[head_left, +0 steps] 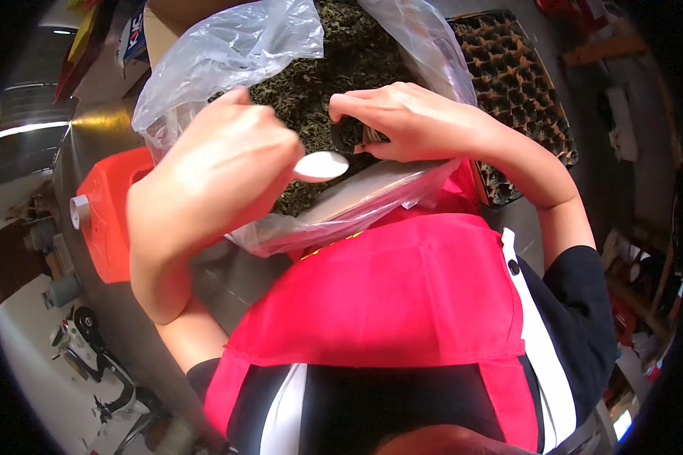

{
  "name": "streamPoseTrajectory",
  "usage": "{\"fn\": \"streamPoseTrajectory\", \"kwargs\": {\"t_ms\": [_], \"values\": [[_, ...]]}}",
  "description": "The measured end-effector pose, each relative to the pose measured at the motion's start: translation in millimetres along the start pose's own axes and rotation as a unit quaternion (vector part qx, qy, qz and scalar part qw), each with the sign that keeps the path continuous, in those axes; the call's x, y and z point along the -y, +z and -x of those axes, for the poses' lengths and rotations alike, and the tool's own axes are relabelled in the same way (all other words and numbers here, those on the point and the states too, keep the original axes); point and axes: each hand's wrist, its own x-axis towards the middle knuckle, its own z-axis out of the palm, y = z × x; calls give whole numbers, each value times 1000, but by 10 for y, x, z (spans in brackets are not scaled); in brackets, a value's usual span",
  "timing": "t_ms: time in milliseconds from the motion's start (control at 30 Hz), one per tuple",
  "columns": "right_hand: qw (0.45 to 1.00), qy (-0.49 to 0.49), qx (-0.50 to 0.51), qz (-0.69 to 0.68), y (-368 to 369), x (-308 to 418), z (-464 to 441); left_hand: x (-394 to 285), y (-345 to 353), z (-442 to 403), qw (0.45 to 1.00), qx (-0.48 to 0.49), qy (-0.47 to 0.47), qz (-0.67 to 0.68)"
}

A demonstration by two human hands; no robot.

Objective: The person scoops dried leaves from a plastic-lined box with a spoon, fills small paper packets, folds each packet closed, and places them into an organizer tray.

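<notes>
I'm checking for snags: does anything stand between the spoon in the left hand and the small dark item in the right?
Nothing visible does. The spoon in the left hand appears close to the dark item in the right hand; their exact gap is unclear.

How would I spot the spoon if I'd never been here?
Find the big clear plastic bag of dark leaves, just beyond the red apron. Over the leaves, the white spoon pokes out of the left hand. Its smooth, pale oval sets it apart from the small black container in the right hand.
</notes>
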Motion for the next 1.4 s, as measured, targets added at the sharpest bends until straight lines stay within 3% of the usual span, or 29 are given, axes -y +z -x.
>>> {"fn": "streamPoseTrajectory", "kwargs": {"t_ms": [33,133,233,533,600,700,767,867,900,967,1033,1067,1200,1300,1400], "values": [[1000,6,11,-6,-8,-10,-9,-13,2,-36,1000,-3,-9,-18],[1000,13,10,-22,-10,-59,-16,-18,-108,109,991,-129,-16,28],[999,-16,-37,-17,-45,-9,17,-52,-124,185,990,-136,-25,12],[998,-32,-9,-45,-41,-17,24,-127,-78,139,986,-164,-39,17],[994,-79,-69,-35,-52,-63,40,-150,-211,252,981,-182,-52,30],[995,-10,-92,-48,-452,168,127,-208,-307,442,968,-230,-91,42],[967,-102,-224,65,-686,188,266,-225,-284,538,968,-218,-115,46],[971,37,-231,-38,-1045,483,713,-192,-217,590,968,-218,-121,34],[959,-16,-259,117,-1164,557,851,-186,-177,589,968,-216,-124,34],[936,57,-219,270,-1359,701,1207,-191,-138,553,968,-215,-124,39],[930,233,-188,213,-1385,710,1707,-204,-135,505,969,-213,-115,49],[921,281,-219,157,-1292,580,2004,-194,-122,497,969,-212,-113,50],[867,430,-133,216,-1158,346,3047,-173,-62,447,971,-210,-100,57],[809,546,-189,108,-949,93,3651,-164,-55,387,971,-210,-94,63],[787,562,-247,65,-749,-167,4020,-163,-43,358,970,-213,-96,66]]}}
